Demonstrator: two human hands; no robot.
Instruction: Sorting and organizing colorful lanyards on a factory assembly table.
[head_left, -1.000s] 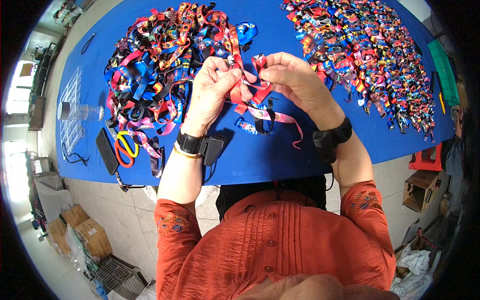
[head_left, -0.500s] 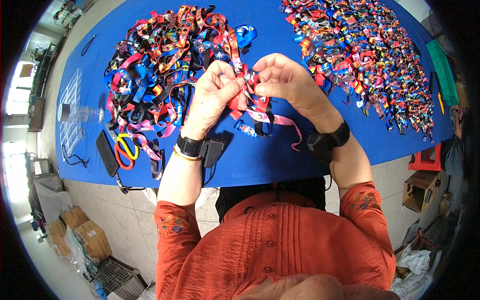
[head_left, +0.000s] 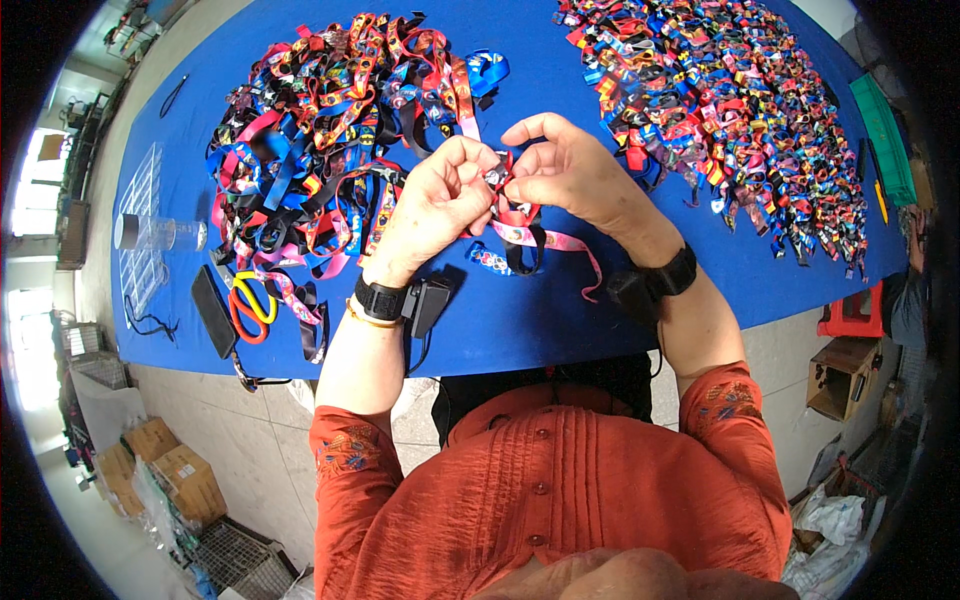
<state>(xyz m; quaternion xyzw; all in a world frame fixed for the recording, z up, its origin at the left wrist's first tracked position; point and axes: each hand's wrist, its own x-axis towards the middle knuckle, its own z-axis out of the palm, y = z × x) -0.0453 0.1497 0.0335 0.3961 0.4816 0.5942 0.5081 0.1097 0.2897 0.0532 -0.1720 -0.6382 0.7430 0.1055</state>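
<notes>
Both my hands meet over the blue tabletop, holding a red printed ribbon strap [head_left: 519,214] between them. Thumb and curled fingers of my left hand [head_left: 437,203] pinch it from the left. My right hand [head_left: 565,180] grips the other side between thumb and index finger, close to the left fingertips. A small pale piece shows between the fingertips, too small to make out. Below the hands, a pink printed strap [head_left: 560,240] trails to the right, beside a blue and white strap [head_left: 490,260]. A loose heap of colourful straps [head_left: 320,130] lies left of and beyond my left hand.
At the right spreads a large pile of bundled straps [head_left: 730,120], with a green tray [head_left: 882,140] beyond it. Scissors with red and yellow handles [head_left: 250,308], a black phone-like slab [head_left: 212,310], a clear bottle [head_left: 165,232] and a white wire rack [head_left: 143,270] lie at left.
Both hands have shifted slightly nearer to me. My left fingers have curled in more over the strap, and less of the red strap shows between the hands.
</notes>
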